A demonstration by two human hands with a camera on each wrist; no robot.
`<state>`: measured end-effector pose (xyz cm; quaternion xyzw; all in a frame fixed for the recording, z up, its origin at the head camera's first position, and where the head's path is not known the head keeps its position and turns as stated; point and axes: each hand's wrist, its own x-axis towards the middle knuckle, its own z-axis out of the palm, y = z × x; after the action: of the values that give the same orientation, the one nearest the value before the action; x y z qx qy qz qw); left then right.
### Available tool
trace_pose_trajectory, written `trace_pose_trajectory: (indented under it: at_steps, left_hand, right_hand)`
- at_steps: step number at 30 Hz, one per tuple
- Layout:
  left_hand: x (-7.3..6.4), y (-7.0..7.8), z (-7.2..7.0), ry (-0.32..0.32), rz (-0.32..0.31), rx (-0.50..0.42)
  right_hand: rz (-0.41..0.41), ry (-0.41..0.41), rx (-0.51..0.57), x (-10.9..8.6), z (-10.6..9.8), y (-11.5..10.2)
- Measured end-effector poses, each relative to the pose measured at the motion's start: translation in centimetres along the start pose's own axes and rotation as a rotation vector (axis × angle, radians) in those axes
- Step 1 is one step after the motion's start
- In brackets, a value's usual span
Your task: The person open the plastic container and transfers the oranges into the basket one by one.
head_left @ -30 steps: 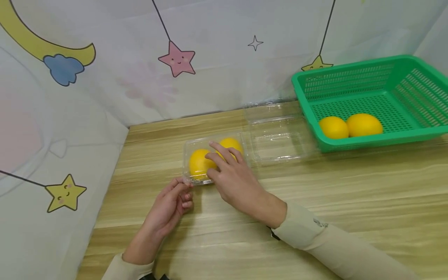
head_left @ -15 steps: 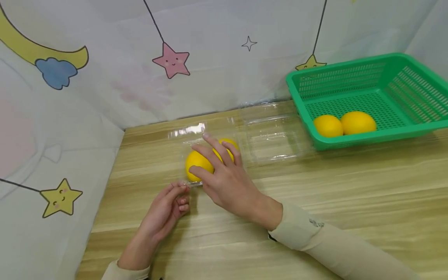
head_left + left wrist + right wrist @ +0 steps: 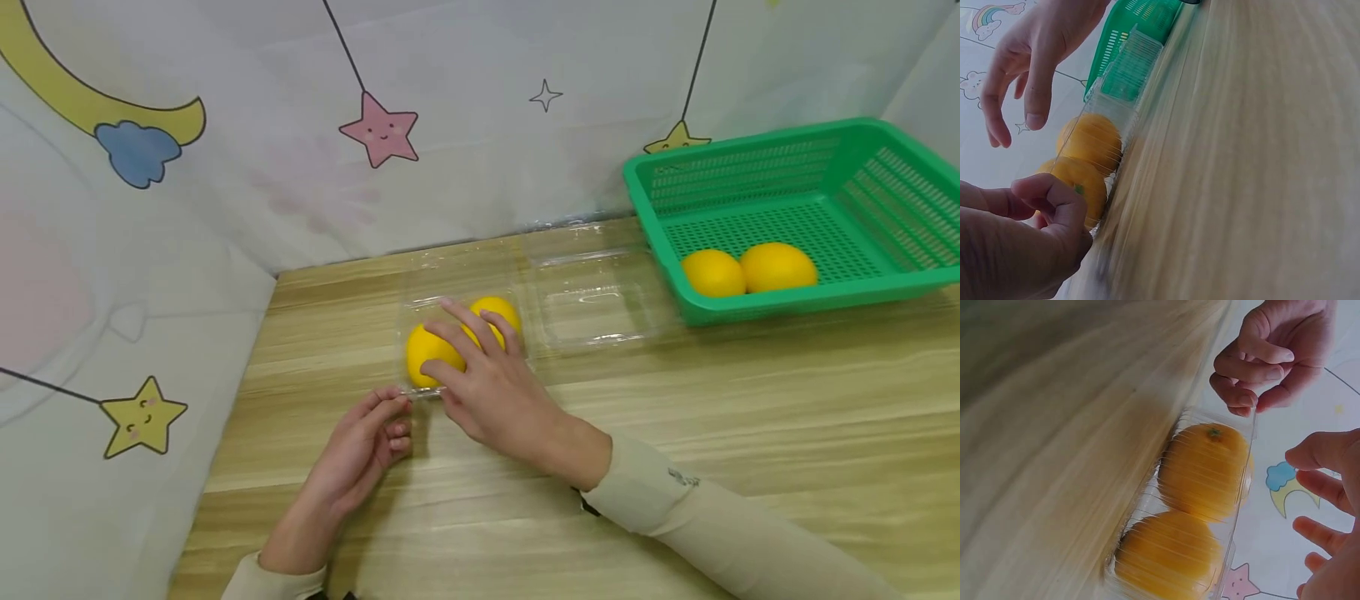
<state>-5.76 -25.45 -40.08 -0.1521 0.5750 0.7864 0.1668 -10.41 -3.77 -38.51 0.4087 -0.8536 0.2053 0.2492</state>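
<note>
Two oranges (image 3: 435,354) (image 3: 1169,553) sit side by side in a clear plastic clamshell box (image 3: 401,333) on the table. Its transparent lid (image 3: 461,262) stands folded back on the far side. My left hand (image 3: 367,446) pinches the box's near left corner between thumb and fingertips, as the right wrist view shows. Over the oranges hovers my right hand (image 3: 498,392), fingers spread and slightly bent. In the left wrist view the right hand (image 3: 1038,59) is apart from the fruit and grips nothing.
A second clear clamshell box (image 3: 596,312) stands open to the right, holding no fruit. Beyond it, a green plastic basket (image 3: 810,300) contains two more oranges (image 3: 780,267). A white printed cloth (image 3: 465,183) backs the wooden table (image 3: 675,417).
The lid that covered the oranges a second ago has swung back to the far side. My right hand's fingers have spread over the fruit, while the left hand keeps hold of the corner.
</note>
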Motion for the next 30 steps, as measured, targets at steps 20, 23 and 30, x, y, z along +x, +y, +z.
trace_pose_trajectory:
  at_steps: [20, 23, 30]
  left_hand:
    - [-2.4, 0.0, 1.2, 0.214, 0.283, 0.625]
    - [-2.7, -0.2, 1.6, 0.219, 0.509, 0.811]
    - [-3.4, -1.3, 2.5, 0.229, 0.813, 1.148]
  right_hand:
    - [0.209, -0.222, 0.232, 2.5, -1.2, 0.9]
    - [0.23, -0.269, 0.225, 2.9, -1.0, 0.9]
    - [0.223, -0.425, 0.165, 3.8, -0.5, 0.9]
